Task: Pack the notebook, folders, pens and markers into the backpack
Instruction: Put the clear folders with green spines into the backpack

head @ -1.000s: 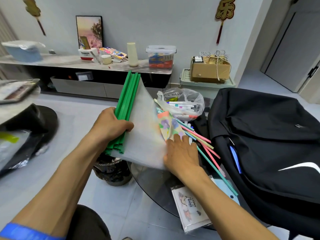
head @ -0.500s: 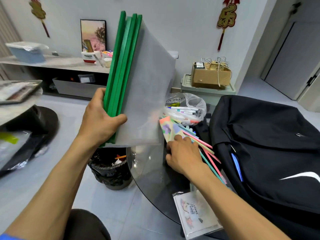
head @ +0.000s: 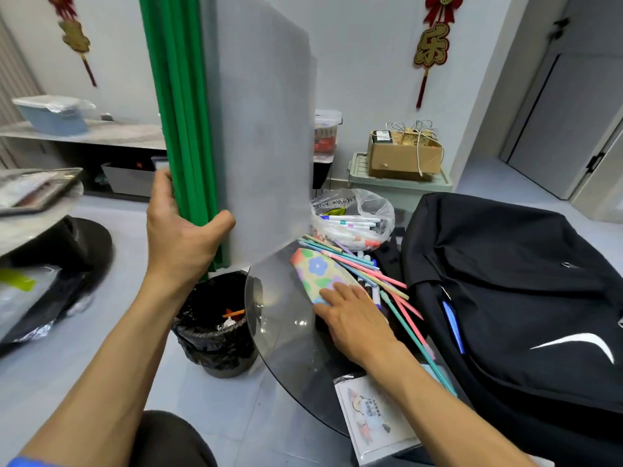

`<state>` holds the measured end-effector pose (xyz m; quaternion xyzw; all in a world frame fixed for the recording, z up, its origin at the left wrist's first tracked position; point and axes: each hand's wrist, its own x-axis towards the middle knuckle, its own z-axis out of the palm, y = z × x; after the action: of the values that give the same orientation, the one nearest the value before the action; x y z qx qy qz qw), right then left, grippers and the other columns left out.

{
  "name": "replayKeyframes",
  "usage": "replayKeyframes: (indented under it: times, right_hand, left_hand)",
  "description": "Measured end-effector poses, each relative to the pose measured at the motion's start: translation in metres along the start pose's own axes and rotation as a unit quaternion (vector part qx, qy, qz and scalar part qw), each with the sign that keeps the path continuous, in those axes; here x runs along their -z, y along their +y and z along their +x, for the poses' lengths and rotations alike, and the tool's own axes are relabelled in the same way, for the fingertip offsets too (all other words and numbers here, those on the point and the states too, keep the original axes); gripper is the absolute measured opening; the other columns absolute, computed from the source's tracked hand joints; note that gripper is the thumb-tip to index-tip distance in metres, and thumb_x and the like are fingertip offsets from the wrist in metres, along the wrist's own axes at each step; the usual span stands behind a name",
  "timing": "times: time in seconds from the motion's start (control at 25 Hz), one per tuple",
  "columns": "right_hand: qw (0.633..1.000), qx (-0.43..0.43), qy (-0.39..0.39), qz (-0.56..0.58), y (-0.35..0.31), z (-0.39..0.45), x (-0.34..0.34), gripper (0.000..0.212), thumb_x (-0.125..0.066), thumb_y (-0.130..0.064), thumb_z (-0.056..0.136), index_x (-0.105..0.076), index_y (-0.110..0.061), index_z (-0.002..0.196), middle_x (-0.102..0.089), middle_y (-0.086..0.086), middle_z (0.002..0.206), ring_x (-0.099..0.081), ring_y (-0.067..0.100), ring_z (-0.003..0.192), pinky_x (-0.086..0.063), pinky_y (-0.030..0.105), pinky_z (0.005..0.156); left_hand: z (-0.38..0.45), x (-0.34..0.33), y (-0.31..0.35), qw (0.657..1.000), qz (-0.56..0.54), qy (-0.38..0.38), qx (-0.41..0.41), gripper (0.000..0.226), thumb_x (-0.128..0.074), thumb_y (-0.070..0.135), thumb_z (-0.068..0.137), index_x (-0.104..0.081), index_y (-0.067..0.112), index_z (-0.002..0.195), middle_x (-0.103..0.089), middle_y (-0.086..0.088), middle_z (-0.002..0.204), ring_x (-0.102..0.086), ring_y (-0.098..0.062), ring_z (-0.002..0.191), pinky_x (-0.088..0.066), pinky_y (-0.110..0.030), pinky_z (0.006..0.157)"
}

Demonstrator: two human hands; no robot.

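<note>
Left hand (head: 183, 237) is clamping the folders (head: 229, 129) by their stiff green spines; the light, floppy sheets are probably slippery. Right hand (head: 354, 318), fingers straight, is pressing the notebook (head: 317, 271).

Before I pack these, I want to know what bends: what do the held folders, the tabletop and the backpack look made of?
The folders: frosted, translucent plastic sheets, probably flexible, with matte green plastic spine bars gripped by the left hand.
The tabletop: dark tinted glass, since it is glossy, reflective and see-through at the rim.
The backpack: matte black woven fabric, softly creased, likely nylon or polyester.
</note>
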<state>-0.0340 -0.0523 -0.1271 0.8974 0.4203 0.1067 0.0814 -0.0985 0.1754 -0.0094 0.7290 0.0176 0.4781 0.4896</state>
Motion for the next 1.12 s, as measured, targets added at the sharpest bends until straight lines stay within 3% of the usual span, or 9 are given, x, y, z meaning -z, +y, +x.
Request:
replayKeyframes:
  times: [0.12,0.2,0.32,0.4,0.6,0.68,0.84,1.0,1.12]
  right_hand:
    - [0.960,-0.080,0.197,0.183,-0.006,-0.008,0.008,0.024,-0.054,-0.016,0.089,-0.065,-0.011,0.110,-0.063,0.004,0.118,-0.052,0.028,0.120,-0.036,0.035,0.104]
    - [0.820,-0.223,0.349,0.394,0.004,-0.017,0.028,0.030,-0.061,-0.022,0.085,-0.063,-0.015,0.114,-0.065,-0.002,0.113,-0.058,0.017,0.107,-0.043,0.028,0.093]
    - [0.584,-0.309,0.295,0.690,0.048,-0.026,0.067,0.075,-0.070,-0.043,0.077,-0.038,-0.027,0.143,-0.053,-0.012,0.131,-0.053,0.009,0.119,-0.042,0.028,0.098]
    - [0.519,-0.261,0.228,0.782,0.077,-0.033,0.083,0.088,-0.073,-0.041,0.074,-0.028,-0.028,0.149,-0.062,-0.006,0.126,-0.060,0.013,0.116,-0.043,0.036,0.103]
    - [0.610,-0.252,0.215,0.720,0.094,-0.045,0.084,0.087,-0.081,-0.031,0.067,-0.041,-0.024,0.144,-0.057,-0.003,0.126,-0.059,0.008,0.111,-0.048,0.027,0.091]
    - [0.565,-0.257,0.180,0.763,0.102,-0.054,0.078,0.098,-0.083,-0.030,0.068,-0.029,-0.027,0.150,-0.053,0.000,0.137,-0.055,0.015,0.119,-0.044,0.037,0.102]
    - [0.550,-0.213,0.154,0.792,0.101,-0.056,0.068,0.066,-0.077,-0.027,0.073,-0.054,-0.016,0.133,-0.073,0.005,0.097,-0.059,0.009,0.062,-0.050,0.028,0.064]
    - [0.538,-0.226,0.151,0.798,0.102,-0.049,0.074,0.077,-0.075,-0.037,0.071,-0.043,-0.026,0.140,-0.062,0.001,0.127,-0.063,0.015,0.109,-0.050,0.036,0.089]
    - [0.507,-0.178,0.118,0.835,0.100,-0.050,0.074,0.050,-0.076,-0.025,0.073,-0.063,-0.014,0.120,-0.071,0.008,0.103,-0.064,0.021,0.074,-0.051,0.027,0.060]
  left_hand:
    - [-0.011,-0.017,0.000,0.996,-0.075,-0.052,0.024,0.053,-0.069,0.000,0.069,-0.051,0.035,0.105,-0.065,0.027,0.093,-0.062,0.005,0.083,-0.050,-0.012,0.074]
    - [-0.019,-0.025,-0.002,0.989,-0.101,-0.100,0.032,0.054,-0.070,-0.003,0.070,-0.051,0.030,0.109,-0.067,0.029,0.098,-0.064,0.007,0.089,-0.050,-0.010,0.078]
    - [-0.026,-0.030,-0.003,0.972,-0.168,-0.151,0.065,0.059,-0.071,-0.005,0.069,-0.053,0.027,0.115,-0.070,0.022,0.102,-0.066,0.002,0.094,-0.052,-0.014,0.080]
    - [-0.031,-0.033,-0.003,0.954,-0.218,-0.186,0.094,0.061,-0.071,-0.006,0.068,-0.056,0.030,0.117,-0.071,0.016,0.103,-0.067,-0.003,0.094,-0.054,-0.019,0.079]
    - [-0.049,-0.036,0.000,0.920,-0.249,-0.262,0.149,0.068,-0.073,-0.004,0.064,-0.061,0.036,0.118,-0.072,0.009,0.106,-0.069,-0.010,0.094,-0.056,-0.022,0.075]
    - [-0.052,-0.037,0.002,0.910,-0.269,-0.277,0.154,0.066,-0.077,0.002,0.060,-0.064,0.037,0.115,-0.073,0.008,0.104,-0.069,-0.011,0.092,-0.056,-0.023,0.072]
    - [-0.054,-0.038,0.002,0.895,-0.311,-0.259,0.187,0.055,-0.074,0.002,0.054,-0.066,0.027,0.103,-0.072,0.003,0.091,-0.068,-0.017,0.080,-0.057,-0.028,0.064]
    - [-0.056,-0.042,0.007,0.881,-0.331,-0.270,0.201,0.051,-0.062,-0.005,0.057,-0.065,0.021,0.100,-0.070,-0.001,0.087,-0.067,-0.018,0.075,-0.057,-0.030,0.061]
    - [-0.055,-0.042,0.009,0.883,-0.316,-0.285,0.199,0.050,-0.054,-0.007,0.058,-0.063,0.019,0.100,-0.069,0.002,0.082,-0.065,-0.015,0.072,-0.055,-0.027,0.058]
